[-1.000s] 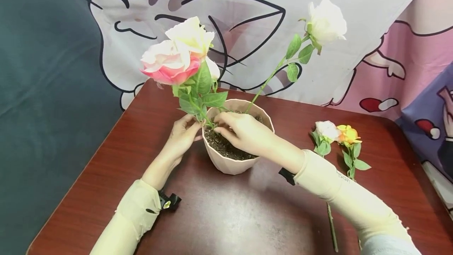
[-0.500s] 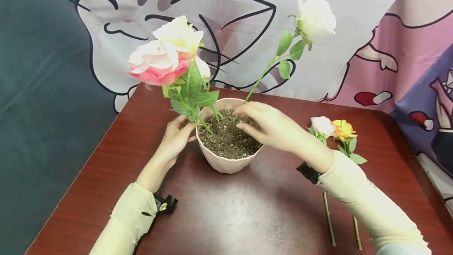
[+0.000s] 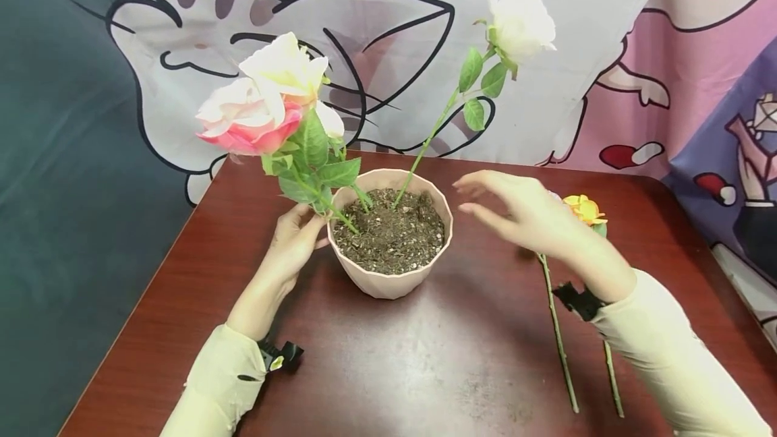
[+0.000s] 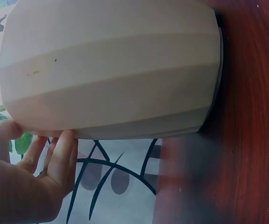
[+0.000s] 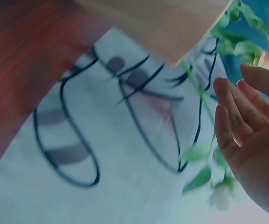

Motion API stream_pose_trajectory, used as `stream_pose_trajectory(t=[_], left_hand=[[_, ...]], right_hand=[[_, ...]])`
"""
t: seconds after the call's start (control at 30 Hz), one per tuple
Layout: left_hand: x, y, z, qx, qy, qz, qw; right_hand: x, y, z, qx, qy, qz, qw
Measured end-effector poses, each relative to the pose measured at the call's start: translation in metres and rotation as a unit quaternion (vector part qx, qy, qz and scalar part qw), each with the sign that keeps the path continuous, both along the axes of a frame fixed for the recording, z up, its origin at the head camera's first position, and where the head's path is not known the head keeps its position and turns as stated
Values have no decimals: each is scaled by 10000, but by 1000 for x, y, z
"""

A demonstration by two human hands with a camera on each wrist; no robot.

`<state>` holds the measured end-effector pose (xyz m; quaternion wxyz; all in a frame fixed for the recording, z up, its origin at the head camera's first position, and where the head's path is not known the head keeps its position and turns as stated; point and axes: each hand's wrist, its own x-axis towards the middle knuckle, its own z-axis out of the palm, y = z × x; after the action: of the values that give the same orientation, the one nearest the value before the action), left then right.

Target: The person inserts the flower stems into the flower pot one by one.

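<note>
A pale pink flowerpot [image 3: 388,284] filled with dark soil stands on the table. My left hand [image 3: 290,243] grips its left rim, thumb near the top edge and fingers against the outer wall in the left wrist view. Leaning left out of the soil are a pink-edged rose [image 3: 247,120] and a pale yellow rose [image 3: 285,67], with a smaller white bloom [image 3: 330,120] partly hidden behind them. A tall white rose [image 3: 522,23] tilts right from the back of the soil. My right hand [image 3: 534,216] hovers right of the pot, fingers loosely bent, holding nothing.
On the table's right side lie an orange-yellow rose [image 3: 584,209] and another cut stem [image 3: 557,332]; that one's bloom is mostly behind my right hand. A cat-print cloth [image 3: 400,12] hangs behind the reddish-brown table [image 3: 388,369].
My right hand has left the base of the stems at the pot's left and moved right, beyond the rim, towards the loose roses. My left hand stays at the rim. The view shifts slightly.
</note>
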<state>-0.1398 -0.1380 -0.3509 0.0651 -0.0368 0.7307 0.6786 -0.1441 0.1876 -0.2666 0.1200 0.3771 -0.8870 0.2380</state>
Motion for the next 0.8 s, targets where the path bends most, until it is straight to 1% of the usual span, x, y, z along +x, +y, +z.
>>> stream_pose_trajectory(t=[0.13,0.2,0.3,0.43,0.53,0.6,0.7,0.8], left_hand=[[2,0,0,-15,-19,-17,10000],[3,0,0,-6,-12,-21,10000],[3,0,0,-8,-3,-20,10000],[3,-1,-1,-77,-21,-5,10000],[2,-1,-1,-134,-47,-8,9999],[1,-1,-1,-140,-58,-3,9999],[0,-1,-1,-137,-35,0,9999],[0,0,-1,-100,-16,-6,9999]], right_hand=[[9,37,-4,-23,66,-547,9985],[15,59,-8,-43,62,-894,9960],[24,90,-17,-16,-1,-1441,9896],[39,122,-33,31,-321,-1980,9797],[50,137,-44,23,-591,-2297,9715],[55,144,-52,21,-669,-2470,9667],[63,152,-61,6,-807,-2570,9630],[70,158,-68,176,-1042,-2729,9562]])
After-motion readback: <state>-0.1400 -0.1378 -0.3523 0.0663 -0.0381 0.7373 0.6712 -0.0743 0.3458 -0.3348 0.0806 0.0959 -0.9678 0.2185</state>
